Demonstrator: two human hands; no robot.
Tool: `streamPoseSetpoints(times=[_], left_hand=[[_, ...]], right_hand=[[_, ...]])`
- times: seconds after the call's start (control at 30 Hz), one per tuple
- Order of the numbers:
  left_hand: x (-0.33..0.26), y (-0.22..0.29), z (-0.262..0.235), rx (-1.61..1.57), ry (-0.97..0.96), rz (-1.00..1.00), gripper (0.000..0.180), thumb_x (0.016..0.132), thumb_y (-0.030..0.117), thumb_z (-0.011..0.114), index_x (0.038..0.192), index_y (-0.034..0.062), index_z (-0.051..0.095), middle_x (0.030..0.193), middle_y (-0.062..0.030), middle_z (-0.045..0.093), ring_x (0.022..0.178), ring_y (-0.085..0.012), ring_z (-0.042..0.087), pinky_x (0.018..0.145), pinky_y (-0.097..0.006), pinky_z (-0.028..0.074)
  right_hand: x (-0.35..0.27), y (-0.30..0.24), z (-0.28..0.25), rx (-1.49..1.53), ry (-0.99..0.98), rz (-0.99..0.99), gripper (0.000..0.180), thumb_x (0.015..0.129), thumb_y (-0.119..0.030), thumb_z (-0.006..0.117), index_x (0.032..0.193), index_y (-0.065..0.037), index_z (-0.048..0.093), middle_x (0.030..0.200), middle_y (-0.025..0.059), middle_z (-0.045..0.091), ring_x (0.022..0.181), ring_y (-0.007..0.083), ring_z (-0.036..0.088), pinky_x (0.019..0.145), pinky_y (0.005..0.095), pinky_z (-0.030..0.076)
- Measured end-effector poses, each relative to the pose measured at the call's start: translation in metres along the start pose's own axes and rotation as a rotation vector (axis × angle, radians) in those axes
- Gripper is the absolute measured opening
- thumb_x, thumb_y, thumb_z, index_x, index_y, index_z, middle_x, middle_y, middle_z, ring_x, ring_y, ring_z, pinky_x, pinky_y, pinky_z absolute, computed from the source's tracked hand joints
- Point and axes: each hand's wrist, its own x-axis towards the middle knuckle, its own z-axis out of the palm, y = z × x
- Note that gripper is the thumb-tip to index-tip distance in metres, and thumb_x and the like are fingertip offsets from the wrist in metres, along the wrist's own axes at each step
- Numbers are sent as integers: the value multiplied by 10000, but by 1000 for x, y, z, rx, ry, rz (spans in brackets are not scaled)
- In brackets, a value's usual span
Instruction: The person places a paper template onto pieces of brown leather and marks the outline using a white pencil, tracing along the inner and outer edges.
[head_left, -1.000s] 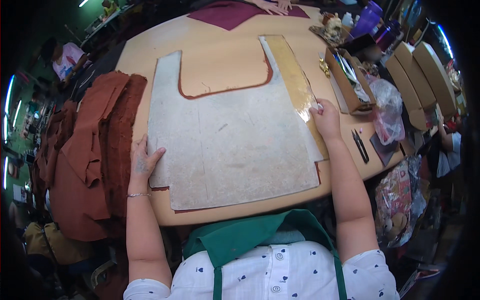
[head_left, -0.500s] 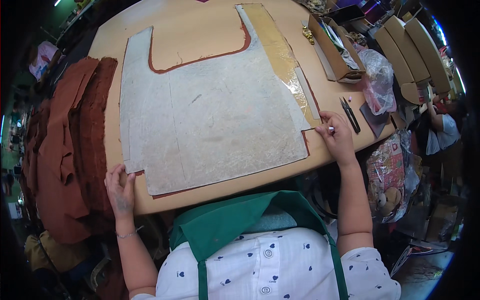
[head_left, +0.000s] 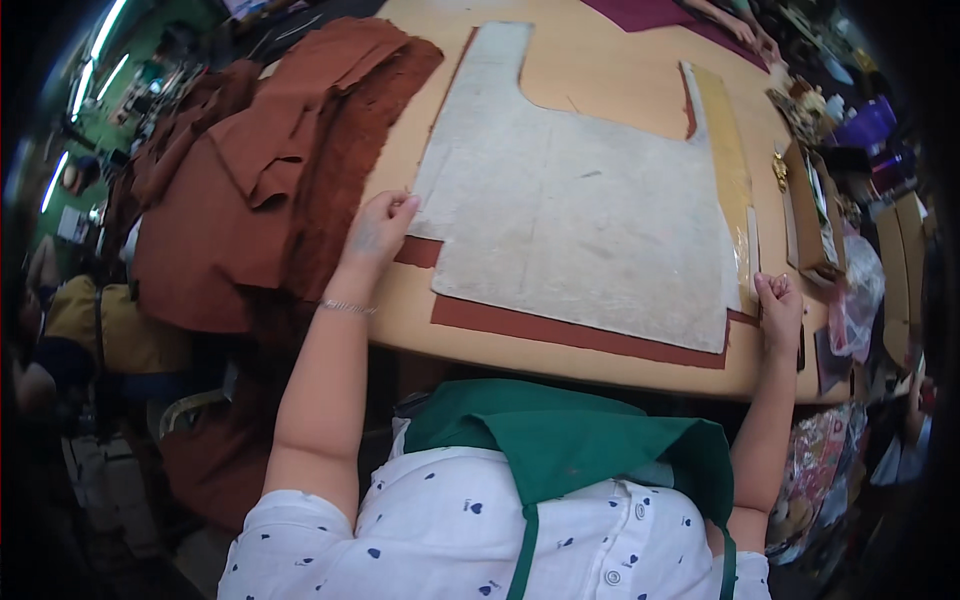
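Grey-white vest-shaped pattern board (head_left: 590,215) lay flat on rust-brown fabric (head_left: 580,335) mid-table, between the hands: left hand (head_left: 378,228) fingertips pressed its left edge, right hand (head_left: 778,312) fisted at its lower right corner.

The grey pattern board (head_left: 580,210) I press on lies flat on the table, its notched neckline cutout facing away from me. The rust-brown fabric sheet (head_left: 560,332) lies flat beneath it, exposed as a strip along my near edge.
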Motion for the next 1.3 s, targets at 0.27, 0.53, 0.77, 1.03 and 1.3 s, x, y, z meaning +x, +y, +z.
streamPoseSetpoints(times=[0.27,0.53,0.77,1.03,1.3], left_hand=[[1,-1,-20,-571,-225,-306,236,775,94,626,971,-1,536,890,-49,557,788,-108,534,678,-234,434],[-54,-4,-11,-23,-312,323,701,732,39,557,1364,-2,256,1355,-176,357,1300,-253,283,1065,-346,211],[-59,-17,-13,555,-142,62,602,812,360,584,1348,179,379,1417,-114,289,1336,-322,178,1009,-583,151],[-31,-3,-16,694,-214,96,566,868,502,431,1357,225,363,1445,-137,222,1337,-362,155,1004,-582,204],[-85,48,32,639,-58,481,583,836,422,528,1287,74,408,1388,-138,321,1312,-333,240,956,-590,283]], right_hand=[[25,-5,7,201,53,178,340,793,-60,651,673,-147,345,623,-57,400,542,45,362,490,199,298],[31,-8,-11,501,-244,291,273,779,-6,620,714,-154,400,651,-60,472,555,47,441,500,206,369],[22,-5,-6,722,-207,254,287,749,58,579,734,-150,382,666,-37,475,579,59,479,515,192,390],[34,-19,-5,768,-168,49,304,694,77,561,716,-143,352,690,-46,391,625,72,427,580,196,369],[22,-129,-96,727,-235,-191,131,753,-30,535,867,-64,481,879,85,551,836,160,570,766,275,470]])
